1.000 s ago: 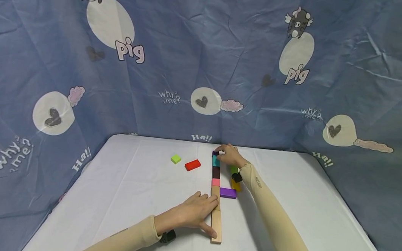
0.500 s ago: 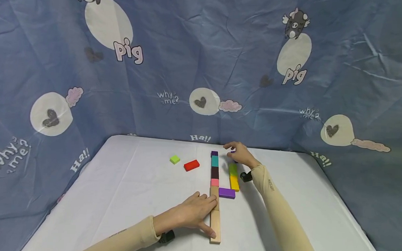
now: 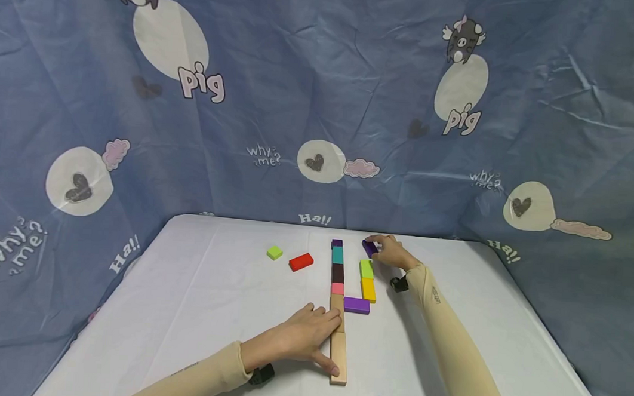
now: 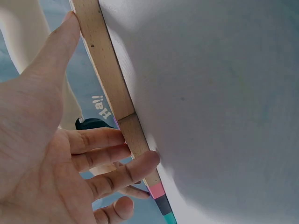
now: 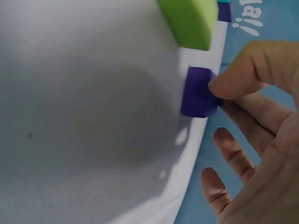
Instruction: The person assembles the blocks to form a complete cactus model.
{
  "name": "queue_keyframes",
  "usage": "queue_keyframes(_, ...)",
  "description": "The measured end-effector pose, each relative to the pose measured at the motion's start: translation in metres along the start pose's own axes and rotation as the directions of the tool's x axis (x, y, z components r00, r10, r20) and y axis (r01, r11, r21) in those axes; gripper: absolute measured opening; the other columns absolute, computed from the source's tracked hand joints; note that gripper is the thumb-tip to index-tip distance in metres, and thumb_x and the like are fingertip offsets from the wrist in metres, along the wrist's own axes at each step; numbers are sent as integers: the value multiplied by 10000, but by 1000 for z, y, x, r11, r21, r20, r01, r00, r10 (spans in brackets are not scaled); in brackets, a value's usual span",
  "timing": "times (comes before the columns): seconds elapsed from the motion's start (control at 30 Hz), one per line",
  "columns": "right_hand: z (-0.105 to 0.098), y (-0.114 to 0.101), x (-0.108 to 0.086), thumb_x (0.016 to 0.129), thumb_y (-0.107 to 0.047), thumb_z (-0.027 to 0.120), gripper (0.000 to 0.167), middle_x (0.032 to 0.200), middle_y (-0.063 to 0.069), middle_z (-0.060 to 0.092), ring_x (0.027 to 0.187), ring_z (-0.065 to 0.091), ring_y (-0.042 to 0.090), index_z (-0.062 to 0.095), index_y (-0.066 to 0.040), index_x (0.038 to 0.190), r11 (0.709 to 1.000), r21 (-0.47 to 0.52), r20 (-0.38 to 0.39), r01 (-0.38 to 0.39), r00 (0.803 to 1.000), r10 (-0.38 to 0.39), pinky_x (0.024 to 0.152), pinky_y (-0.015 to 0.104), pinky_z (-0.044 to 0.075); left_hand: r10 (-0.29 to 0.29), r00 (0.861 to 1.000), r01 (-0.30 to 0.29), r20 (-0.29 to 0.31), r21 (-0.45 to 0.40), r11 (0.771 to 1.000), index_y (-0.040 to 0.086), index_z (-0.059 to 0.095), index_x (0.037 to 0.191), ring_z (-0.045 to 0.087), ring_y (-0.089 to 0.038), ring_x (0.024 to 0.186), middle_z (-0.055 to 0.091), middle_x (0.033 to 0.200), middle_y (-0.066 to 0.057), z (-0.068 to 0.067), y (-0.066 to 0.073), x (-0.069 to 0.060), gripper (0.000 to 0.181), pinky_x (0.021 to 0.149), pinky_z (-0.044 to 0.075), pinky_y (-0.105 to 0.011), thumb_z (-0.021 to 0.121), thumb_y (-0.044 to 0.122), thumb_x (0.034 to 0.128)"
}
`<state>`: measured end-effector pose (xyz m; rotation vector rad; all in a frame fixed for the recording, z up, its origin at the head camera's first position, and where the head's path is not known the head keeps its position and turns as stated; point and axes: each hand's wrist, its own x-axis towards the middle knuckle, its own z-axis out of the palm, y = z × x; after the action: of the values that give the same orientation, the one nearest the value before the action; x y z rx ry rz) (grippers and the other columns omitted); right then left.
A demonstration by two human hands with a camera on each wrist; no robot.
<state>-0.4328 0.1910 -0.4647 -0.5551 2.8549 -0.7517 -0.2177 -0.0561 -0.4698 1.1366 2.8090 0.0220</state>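
Note:
My left hand rests along two plain wooden blocks. Its thumb touches the near wooden block, and its fingers lie against the far wooden block. Beyond them the row continues with pink, dark brown, teal and purple blocks. Near the table's far edge my right hand pinches a dark purple block between thumb and fingers. That block lies just past a lime green block, which meets a yellow block end to end.
A violet block lies crosswise, against the row's right side and close to the yellow block. Left of the row are a red block and a small lime block. A patterned blue cloth hangs behind the white table.
My right hand has left the row's far end, moved right and come down onto the dark purple block, which it now pinches. The left hand has stayed in place.

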Motion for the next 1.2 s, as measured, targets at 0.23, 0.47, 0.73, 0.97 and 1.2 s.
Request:
queue_keyframes(0.23, 4, 3, 3, 832, -80, 659, 519, 1372, 173, 535, 1238, 402, 385, 549, -66, 1339, 1000, -8, -26, -12, 1000, 12, 1052, 621, 201, 5, 1000, -5, 3, -8, 1000, 177, 462, 1317, 532, -153, 1067, 488, 1288, 52, -1, 1, -2, 958, 955, 420, -412, 551, 852, 643)
queue_keyframes(0.47, 7, 6, 6, 841, -92, 652, 556, 1417, 177, 494, 1304, 355, 395, 509, -61, 1378, 998, -57, -10, -26, 1000, 25, 1078, 631, 191, 0, 1000, 0, 15, -18, 1000, 174, 453, 1341, 529, -166, 1110, 480, 1326, 44, -2, 2, -2, 973, 983, 410, -428, 553, 849, 646)
queue_keyframes(0.73, 7, 4, 7, 858, -118, 662, 551, 1419, 180, 481, 1304, 344, 388, 503, -67, 1384, 997, -44, -2, -63, 998, 63, 1091, 612, 196, -1, 1000, 1, 9, -4, 1000, 179, 456, 1336, 533, -157, 1101, 484, 1321, 46, -2, 2, -3, 974, 969, 417, -418, 550, 853, 640)
queue_keyframes(0.97, 6, 5, 7, 832, -153, 705, 573, 1400, 186, 492, 1264, 379, 375, 520, -53, 1365, 996, -6, -5, -84, 996, 84, 1068, 573, 300, 2, 1000, -2, 7, -4, 1000, 179, 461, 1328, 532, -154, 1085, 484, 1310, 50, -4, 2, -4, 963, 965, 418, -416, 536, 855, 647)
queue_keyframes(1.2, 7, 3, 10, 826, -249, 738, 630, 1434, 215, 432, 1297, 350, 388, 508, -44, 1375, 991, -26, -14, -129, 992, 128, 1079, 559, 318, 13, 1000, -13, -7, 6, 1000, 174, 470, 1316, 533, -140, 1061, 494, 1297, 51, -4, 2, -4, 955, 931, 423, -387, 534, 856, 649)
